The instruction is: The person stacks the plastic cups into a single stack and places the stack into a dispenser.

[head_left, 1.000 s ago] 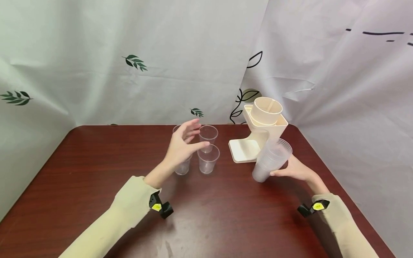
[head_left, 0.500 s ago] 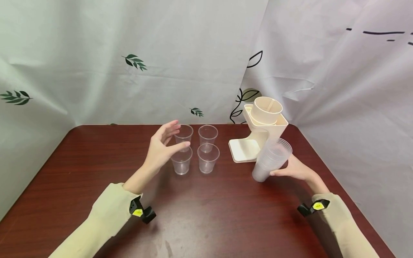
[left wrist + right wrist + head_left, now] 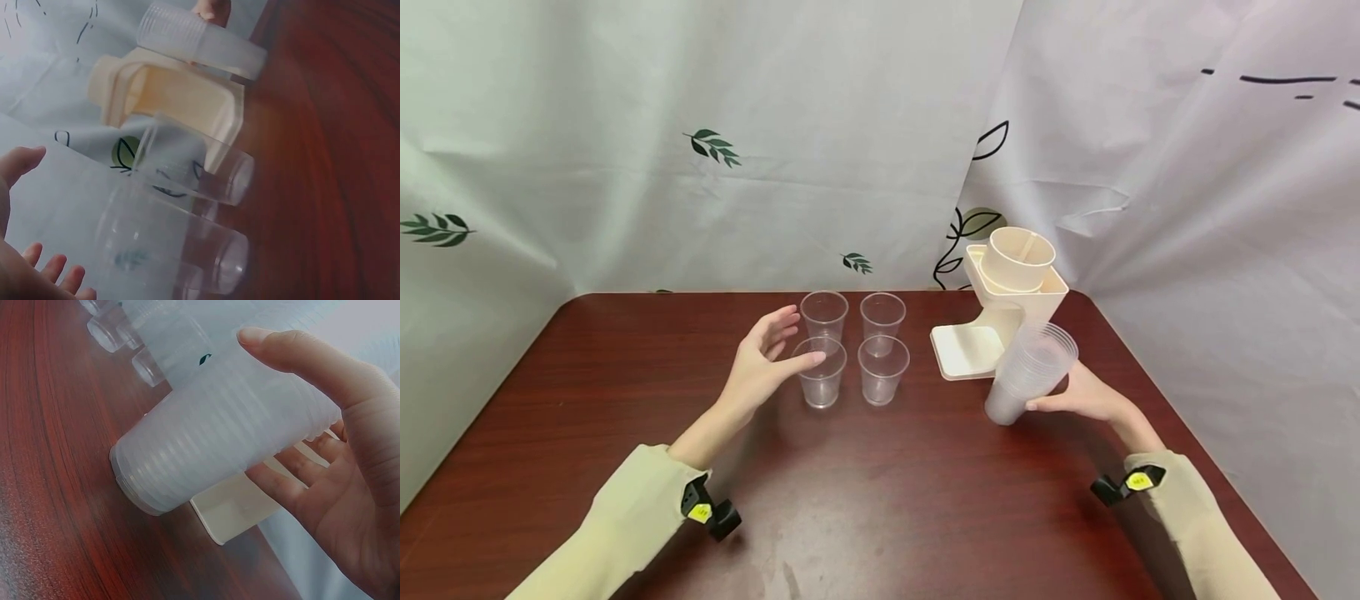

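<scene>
My left hand (image 3: 756,367) is at the left of the clear plastic cups, fingers and thumb spread with nothing held. Its thumb overlaps the front left cup (image 3: 821,388) in the head view; in the left wrist view the hand lies apart from that cup (image 3: 219,256). Beside it stands the front right cup (image 3: 881,383). Behind these are a back left cup (image 3: 824,315) and a back right cup (image 3: 883,313), all upright. My right hand (image 3: 1093,393) grips a nested stack of clear plastic cups (image 3: 1032,371), tilted with its mouth end up and rightward; thumb and fingers lie round it (image 3: 194,434).
A cream-coloured stand (image 3: 1017,275) with a round open tube on top and a flat square base (image 3: 967,350) is just behind the stack. The dark red wooden table (image 3: 880,508) ends at a pale curtain (image 3: 775,150) with leaf prints.
My left hand has moved left and slightly nearer, away from over the cups, uncovering the left pair. The right hand and the stack have stayed in place.
</scene>
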Tool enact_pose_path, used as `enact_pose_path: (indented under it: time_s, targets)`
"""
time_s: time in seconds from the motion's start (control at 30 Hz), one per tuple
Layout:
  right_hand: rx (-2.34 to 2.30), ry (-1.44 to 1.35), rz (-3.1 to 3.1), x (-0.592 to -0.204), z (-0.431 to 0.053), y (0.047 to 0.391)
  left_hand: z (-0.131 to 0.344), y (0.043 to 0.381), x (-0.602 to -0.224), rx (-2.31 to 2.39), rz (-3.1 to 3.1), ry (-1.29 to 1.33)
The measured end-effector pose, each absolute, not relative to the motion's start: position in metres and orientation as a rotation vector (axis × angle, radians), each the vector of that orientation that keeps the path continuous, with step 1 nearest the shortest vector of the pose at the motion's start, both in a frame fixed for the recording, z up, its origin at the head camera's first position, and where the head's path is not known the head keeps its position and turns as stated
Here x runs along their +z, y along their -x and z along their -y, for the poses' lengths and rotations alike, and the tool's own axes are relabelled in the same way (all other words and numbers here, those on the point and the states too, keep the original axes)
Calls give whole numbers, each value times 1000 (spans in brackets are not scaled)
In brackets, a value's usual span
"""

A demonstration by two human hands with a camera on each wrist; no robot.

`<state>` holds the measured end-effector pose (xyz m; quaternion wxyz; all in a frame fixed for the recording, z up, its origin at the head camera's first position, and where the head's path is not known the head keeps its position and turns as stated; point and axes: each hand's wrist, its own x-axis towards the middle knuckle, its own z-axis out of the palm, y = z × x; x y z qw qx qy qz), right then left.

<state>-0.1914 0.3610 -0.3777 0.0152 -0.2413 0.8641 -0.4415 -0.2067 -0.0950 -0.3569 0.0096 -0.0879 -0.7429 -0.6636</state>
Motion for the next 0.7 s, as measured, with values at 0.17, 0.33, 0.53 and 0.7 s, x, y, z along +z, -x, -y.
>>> enact_pose_path:
  time_s: [0.17, 0.33, 0.53, 0.7]
  targets:
    - [-1374, 750, -2688, -378, -361, 191, 98, 205, -367, -2083, 2372, 252]
    - [-1362, 732, -2697, -378, -360, 190, 98, 204, -379, -2083, 2427, 273]
    - [-1359, 737, -2695, -377, -360, 190, 98, 207, -388, -2086, 2449, 314]
    - [-1366, 746, -2689, -377, -361, 190, 99, 210, -392, -2103, 2471, 330]
